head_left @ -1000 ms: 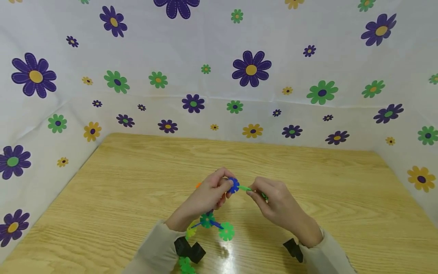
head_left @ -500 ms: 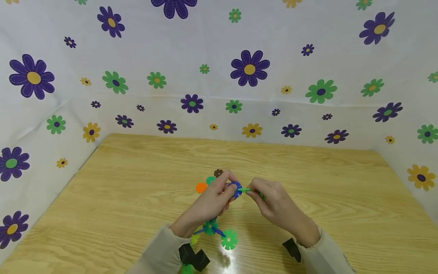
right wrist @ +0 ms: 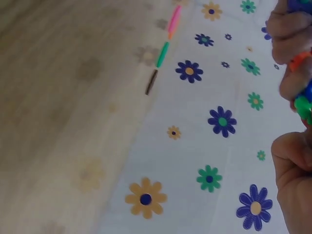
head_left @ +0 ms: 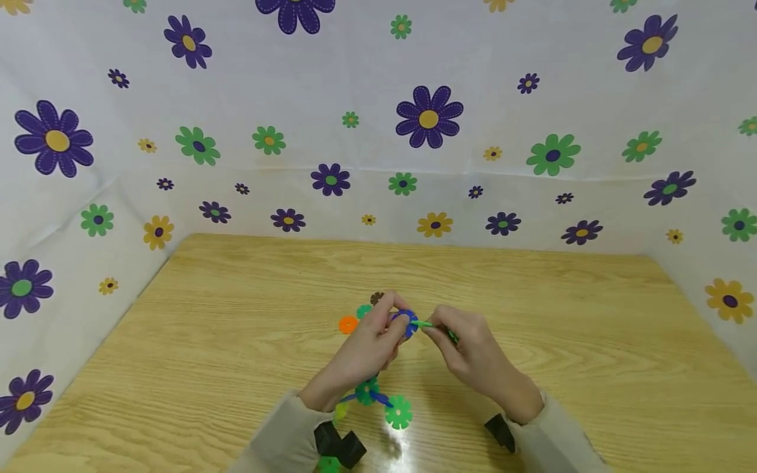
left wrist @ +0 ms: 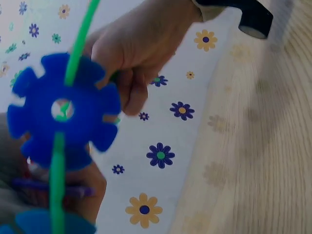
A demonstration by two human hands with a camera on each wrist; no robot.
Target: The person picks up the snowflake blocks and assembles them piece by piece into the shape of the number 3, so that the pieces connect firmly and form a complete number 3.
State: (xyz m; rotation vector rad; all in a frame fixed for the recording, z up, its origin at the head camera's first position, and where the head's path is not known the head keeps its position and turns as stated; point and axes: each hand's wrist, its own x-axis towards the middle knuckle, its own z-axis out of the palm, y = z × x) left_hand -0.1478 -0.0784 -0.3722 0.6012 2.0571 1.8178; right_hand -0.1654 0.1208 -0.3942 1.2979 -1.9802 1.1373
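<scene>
In the head view my left hand (head_left: 375, 332) pinches a blue notched plastic disc (head_left: 407, 326) between thumb and fingers. My right hand (head_left: 473, 338) pinches a green disc (head_left: 422, 323), seen edge-on, its near edge right at the blue disc's rim. More green shows under the right fingers. Below my left hand hangs a chain of joined discs: a teal one (head_left: 367, 391), blue ones edge-on, a bright green one (head_left: 399, 412) and a yellow one (head_left: 341, 411). The left wrist view shows a large blue disc (left wrist: 39, 117) with green discs edge-on above and below its hole.
Beyond my left hand lie loose discs on the wooden table (head_left: 236, 315): orange (head_left: 347, 325), teal (head_left: 363, 311) and brown (head_left: 377, 299). A pink disc (right wrist: 174, 18) shows in the right wrist view. White flower-print cloth (head_left: 367, 79) walls the back and sides.
My left hand has shifted slightly right, bringing the blue disc closer to the green one. The orange, teal and brown discs have come into fuller view. My right hand has barely moved.
</scene>
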